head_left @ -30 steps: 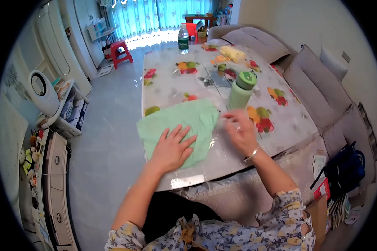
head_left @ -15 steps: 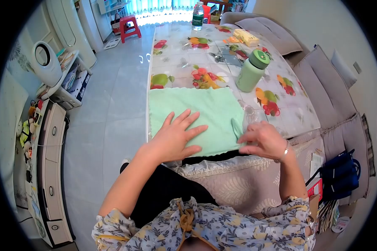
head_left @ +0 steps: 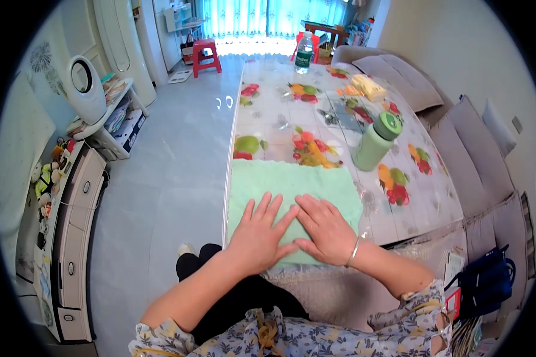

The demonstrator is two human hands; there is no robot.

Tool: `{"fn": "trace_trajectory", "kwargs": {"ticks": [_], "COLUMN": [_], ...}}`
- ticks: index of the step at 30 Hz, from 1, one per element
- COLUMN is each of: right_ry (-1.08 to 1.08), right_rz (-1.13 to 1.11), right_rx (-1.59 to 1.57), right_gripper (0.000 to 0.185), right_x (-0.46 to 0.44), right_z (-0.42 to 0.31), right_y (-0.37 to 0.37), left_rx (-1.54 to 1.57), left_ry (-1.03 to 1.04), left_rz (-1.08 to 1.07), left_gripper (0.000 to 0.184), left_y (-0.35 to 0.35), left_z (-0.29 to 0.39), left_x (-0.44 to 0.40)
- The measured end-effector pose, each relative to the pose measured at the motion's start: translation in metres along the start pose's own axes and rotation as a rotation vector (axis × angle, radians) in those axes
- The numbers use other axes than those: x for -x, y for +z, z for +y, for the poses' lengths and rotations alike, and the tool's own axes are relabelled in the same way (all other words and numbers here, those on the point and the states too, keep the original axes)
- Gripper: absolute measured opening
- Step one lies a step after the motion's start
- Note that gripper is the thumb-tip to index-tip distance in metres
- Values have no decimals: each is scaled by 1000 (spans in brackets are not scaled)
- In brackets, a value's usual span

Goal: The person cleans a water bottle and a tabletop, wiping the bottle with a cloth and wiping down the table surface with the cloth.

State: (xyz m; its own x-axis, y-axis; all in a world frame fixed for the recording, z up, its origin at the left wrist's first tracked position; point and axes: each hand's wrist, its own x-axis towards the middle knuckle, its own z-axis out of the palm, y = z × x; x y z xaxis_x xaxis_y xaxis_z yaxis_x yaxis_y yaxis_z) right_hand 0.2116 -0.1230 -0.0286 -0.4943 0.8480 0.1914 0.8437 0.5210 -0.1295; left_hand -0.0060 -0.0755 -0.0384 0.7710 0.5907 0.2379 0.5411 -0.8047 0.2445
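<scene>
A light green cloth [head_left: 298, 178] with a scalloped edge lies spread at the near left corner of the table [head_left: 268, 119]. My left hand [head_left: 260, 232] rests flat on it, fingers stretched out and pointing away from me. Beside it, my right hand [head_left: 326, 231] also lies flat on the cloth, a bracelet on its wrist. The fingertips of both hands come close together, and I cannot tell whether they touch. Neither hand holds anything. The hands and wrists cover part of the cloth's near edge.
On the table's right side stands a green bottle [head_left: 376, 143]. Farther back are a yellow packet [head_left: 369, 87] and a clear water bottle [head_left: 304, 53]. A cushioned sofa [head_left: 473, 157] runs along the right. At left are a drawer cabinet [head_left: 77, 238] and a red stool [head_left: 206, 58].
My right hand has left the cloth's near right corner and moved left to lie flat beside my left hand. The folded-up bit there is now flat. The view has tilted up.
</scene>
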Motion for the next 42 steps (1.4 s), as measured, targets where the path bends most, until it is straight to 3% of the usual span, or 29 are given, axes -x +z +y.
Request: {"fn": "trace_trajectory", "kwargs": {"ticks": [3, 9, 42], "right_ry": [12, 5, 18], "right_rz": [-31, -16, -13], "right_rx": [-21, -40, -98], "right_gripper": [67, 67, 69], "right_x": [-1, -13, -36], "right_z": [1, 8, 19], "right_y": [-1, 3, 6], "left_rx": [-57, -55, -5], "left_ry": [-31, -60, -112], "left_rz": [-83, -78, -17], "left_gripper": [93, 99, 95], "left_y": [-8, -5, -6], "left_z": [4, -6, -22], "left_x": [3, -5, -21]}}
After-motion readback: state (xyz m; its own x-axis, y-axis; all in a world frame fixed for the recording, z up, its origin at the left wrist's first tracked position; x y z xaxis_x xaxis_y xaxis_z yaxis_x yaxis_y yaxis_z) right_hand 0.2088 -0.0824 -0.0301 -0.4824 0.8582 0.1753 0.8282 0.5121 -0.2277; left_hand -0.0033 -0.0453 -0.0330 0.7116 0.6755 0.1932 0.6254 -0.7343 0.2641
